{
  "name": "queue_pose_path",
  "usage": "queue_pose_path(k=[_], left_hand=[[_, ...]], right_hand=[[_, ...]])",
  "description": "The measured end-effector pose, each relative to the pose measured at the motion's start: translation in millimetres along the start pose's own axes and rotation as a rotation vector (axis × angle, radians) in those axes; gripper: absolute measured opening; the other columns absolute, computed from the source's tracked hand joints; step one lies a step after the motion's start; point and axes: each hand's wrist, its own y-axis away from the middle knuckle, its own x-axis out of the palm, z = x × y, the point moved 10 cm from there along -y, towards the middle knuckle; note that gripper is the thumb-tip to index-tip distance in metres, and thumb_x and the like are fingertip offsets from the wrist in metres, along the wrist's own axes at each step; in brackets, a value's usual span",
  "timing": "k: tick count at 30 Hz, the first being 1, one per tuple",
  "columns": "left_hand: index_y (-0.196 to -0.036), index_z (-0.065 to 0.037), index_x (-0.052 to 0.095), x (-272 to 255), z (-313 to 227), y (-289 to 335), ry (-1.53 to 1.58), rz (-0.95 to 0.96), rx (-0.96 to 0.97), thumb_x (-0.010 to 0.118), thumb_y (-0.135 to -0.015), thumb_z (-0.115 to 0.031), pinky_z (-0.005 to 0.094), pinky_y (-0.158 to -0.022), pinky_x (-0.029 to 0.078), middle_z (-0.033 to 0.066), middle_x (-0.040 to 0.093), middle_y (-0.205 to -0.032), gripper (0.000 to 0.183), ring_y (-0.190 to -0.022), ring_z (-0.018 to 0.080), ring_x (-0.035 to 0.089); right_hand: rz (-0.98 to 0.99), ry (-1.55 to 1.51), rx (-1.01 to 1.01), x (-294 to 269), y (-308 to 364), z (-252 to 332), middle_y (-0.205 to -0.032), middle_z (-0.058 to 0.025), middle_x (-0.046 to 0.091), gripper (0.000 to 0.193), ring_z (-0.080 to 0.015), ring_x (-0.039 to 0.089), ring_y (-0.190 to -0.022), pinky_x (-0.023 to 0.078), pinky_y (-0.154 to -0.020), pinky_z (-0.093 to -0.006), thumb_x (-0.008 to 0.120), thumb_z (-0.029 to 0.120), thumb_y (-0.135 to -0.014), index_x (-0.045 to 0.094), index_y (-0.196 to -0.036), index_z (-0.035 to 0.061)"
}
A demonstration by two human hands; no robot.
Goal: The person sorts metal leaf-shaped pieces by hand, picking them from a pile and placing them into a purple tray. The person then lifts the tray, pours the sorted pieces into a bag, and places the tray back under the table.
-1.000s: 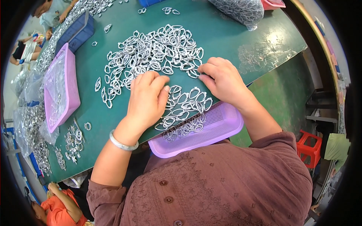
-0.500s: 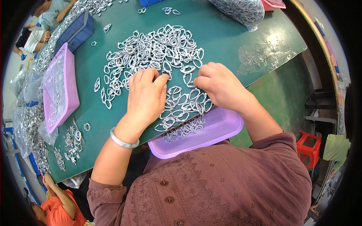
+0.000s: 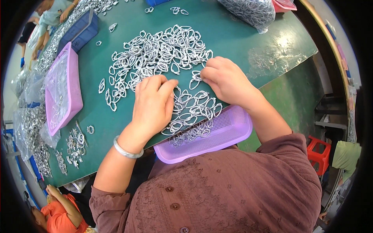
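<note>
A wide pile of silver oval metal rings (image 3: 165, 48) covers the middle of the green table (image 3: 229, 42). A smaller group of the same rings (image 3: 194, 106) lies nearer me, at the table's front edge. My left hand (image 3: 155, 101) is bent over the left side of this group, thumb and fingers drawn together; what they hold, if anything, is hidden. My right hand (image 3: 227, 81) pinches at a silver oval ring (image 3: 195, 79) between the pile and the group. Below the edge, a purple mesh basket (image 3: 237, 128) contains more rings (image 3: 192, 133).
At left stand a purple basket (image 3: 75, 93) with clear plastic and a blue bin (image 3: 83, 33). Small metal parts (image 3: 75, 145) lie at the near left. A bag of rings (image 3: 252, 13) sits far right. Co-workers (image 3: 64, 211) are at the left; a red stool (image 3: 318, 155) stands right.
My left hand has come from the pile's near edge down toward the nearer group. My right hand has shifted slightly up and right, still beside the loose rings.
</note>
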Motion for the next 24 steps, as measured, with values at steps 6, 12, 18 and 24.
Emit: queue_pose_path(k=[6,12,18,24], left_hand=[[-0.114,-0.007,0.065,7,7,-14,-0.162,-0.022,-0.022,0.061,-0.083,-0.005,0.0429,-0.093,0.038,0.0118,0.055,-0.108,0.032,-0.106,0.0309,0.051],[-0.106,-0.007,0.066,8,5,-13,-0.133,-0.004,-0.022,0.06,-0.082,-0.003,0.0429,-0.092,0.037,0.0107,0.056,-0.107,0.024,-0.104,0.0303,0.051],[-0.099,-0.006,0.065,11,-12,-6,-0.019,0.049,0.031,0.059,-0.082,-0.001,0.0407,-0.086,0.039,0.0093,0.058,-0.1,0.019,-0.095,0.0291,0.054],[-0.101,-0.005,0.065,14,-15,-13,0.063,0.093,0.092,0.057,-0.082,0.0,0.0411,-0.079,0.04,0.0105,0.057,-0.089,0.021,-0.082,0.0294,0.055]], right_hand=[[0.125,-0.191,-0.073,0,11,12,-0.081,-0.0093,0.056,0.003,-0.0316,0.056,-0.082,0.045,-0.074,-0.0413,0.062,0.007,-0.079,0.061,-0.08,0.0052],[0.004,-0.143,0.082,-13,14,-11,-0.085,-0.0103,0.057,0.012,-0.0323,0.056,-0.084,0.046,-0.075,-0.0412,0.063,0.001,-0.079,0.062,-0.09,0.0035],[-0.038,-0.086,0.094,-8,12,-7,-0.084,-0.0096,0.059,0.021,-0.0321,0.056,-0.083,0.045,-0.076,-0.0423,0.059,0.003,-0.078,0.069,-0.096,0.0049],[0.086,-0.195,0.003,0,11,-2,-0.087,-0.0101,0.059,0.02,-0.0315,0.056,-0.087,0.044,-0.077,-0.0423,0.061,0.003,-0.075,0.071,-0.092,0.0082]])
